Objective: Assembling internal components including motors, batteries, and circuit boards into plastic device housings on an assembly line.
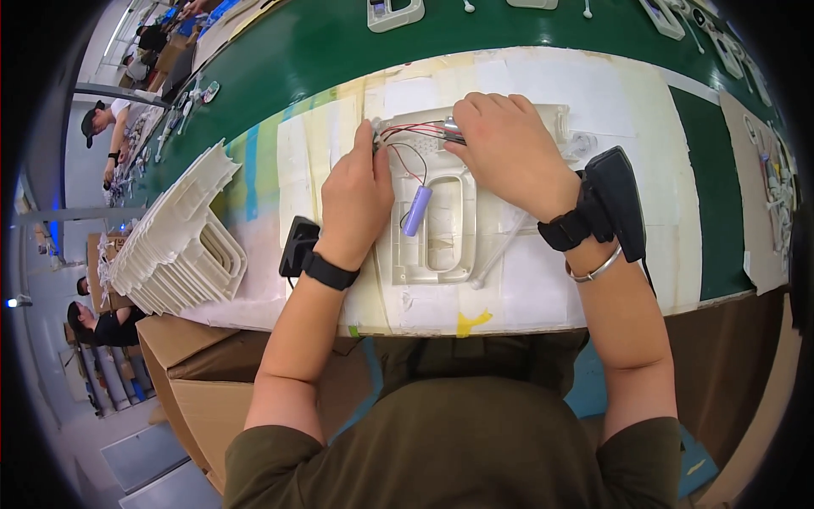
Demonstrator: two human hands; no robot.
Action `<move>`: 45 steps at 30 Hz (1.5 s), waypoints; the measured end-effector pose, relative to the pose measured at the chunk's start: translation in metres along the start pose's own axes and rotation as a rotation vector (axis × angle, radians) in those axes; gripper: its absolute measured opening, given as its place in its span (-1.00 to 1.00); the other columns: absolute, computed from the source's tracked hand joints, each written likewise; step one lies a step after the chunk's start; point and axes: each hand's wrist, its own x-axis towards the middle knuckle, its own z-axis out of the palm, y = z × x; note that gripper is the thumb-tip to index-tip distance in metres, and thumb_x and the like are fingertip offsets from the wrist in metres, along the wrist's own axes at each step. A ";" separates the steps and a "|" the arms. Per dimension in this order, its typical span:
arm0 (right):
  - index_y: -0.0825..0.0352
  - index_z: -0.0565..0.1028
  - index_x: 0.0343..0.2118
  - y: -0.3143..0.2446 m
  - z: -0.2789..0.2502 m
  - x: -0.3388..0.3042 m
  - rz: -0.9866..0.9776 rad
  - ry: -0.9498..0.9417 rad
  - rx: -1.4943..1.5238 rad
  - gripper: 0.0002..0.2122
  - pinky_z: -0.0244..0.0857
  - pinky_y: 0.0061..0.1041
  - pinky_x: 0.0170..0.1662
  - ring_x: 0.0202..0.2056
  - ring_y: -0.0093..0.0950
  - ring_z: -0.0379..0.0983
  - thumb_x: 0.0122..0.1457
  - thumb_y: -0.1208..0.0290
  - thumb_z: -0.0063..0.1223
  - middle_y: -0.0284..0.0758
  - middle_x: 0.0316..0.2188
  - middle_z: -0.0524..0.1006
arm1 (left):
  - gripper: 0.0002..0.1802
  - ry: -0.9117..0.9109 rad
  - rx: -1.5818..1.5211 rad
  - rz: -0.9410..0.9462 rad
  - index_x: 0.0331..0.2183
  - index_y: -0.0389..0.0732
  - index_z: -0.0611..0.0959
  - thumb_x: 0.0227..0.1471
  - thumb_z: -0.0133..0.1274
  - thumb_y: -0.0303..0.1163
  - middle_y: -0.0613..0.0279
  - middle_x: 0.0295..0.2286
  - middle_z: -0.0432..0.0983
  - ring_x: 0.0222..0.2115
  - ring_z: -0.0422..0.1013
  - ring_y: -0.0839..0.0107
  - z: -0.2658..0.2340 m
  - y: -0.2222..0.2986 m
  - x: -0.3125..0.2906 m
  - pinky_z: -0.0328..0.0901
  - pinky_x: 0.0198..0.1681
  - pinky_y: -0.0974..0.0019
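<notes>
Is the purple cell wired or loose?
Wired: red and black wires run from the cell toward the left hand.

We see a pale violet battery (417, 211) and thin wires (415, 128), of which some are red and some are black. The small cylinder (451, 125) is of silvery colour. The plastic shell (432, 276) is cream-white, and the stack of shells (174, 246) has this same plain tone. Under them we notice a white paper covering (615, 271) with yellowish stains, a yellow tape (473, 322) and, at its left, a blue stripe (252, 174). The table (322, 64) is deep green. We find also black wrist straps (329, 272), a silver bracelet (596, 270), a plain dark olive shirt (449, 450) and a brown carton (212, 411).
</notes>
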 end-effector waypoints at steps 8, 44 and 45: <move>0.30 0.41 -0.41 -0.004 -0.001 -0.002 -0.006 0.037 0.020 -0.79 0.15 -0.34 -0.14 -0.29 -0.36 0.40 0.03 0.28 0.11 -0.31 -0.44 0.45 | -0.57 0.111 -0.007 0.085 -0.07 -0.42 0.45 -0.03 0.03 -0.52 0.07 -0.64 0.44 -0.66 0.40 0.20 0.002 -0.002 -0.003 0.28 -0.59 0.24; 0.31 0.53 -0.54 -0.031 -0.002 0.033 -0.478 -0.044 0.052 -0.94 0.36 -0.46 -0.23 -0.30 -0.35 0.46 -0.09 0.50 0.02 -0.31 -0.47 0.52 | -0.67 -0.267 -0.778 -0.409 -0.16 -0.34 0.51 -0.05 0.06 -0.54 0.15 -0.43 0.52 -0.49 0.43 0.48 -0.064 0.027 -0.030 0.34 -0.46 0.43; 0.31 0.54 -0.54 -0.030 0.000 0.033 -0.559 -0.028 0.009 -0.93 0.36 -0.47 -0.22 -0.30 -0.35 0.46 -0.09 0.50 0.02 -0.32 -0.46 0.52 | -0.66 -0.324 -0.561 -0.318 -0.17 -0.33 0.52 -0.08 0.08 -0.54 0.11 -0.41 0.52 -0.49 0.44 0.46 -0.064 0.029 -0.031 0.35 -0.46 0.41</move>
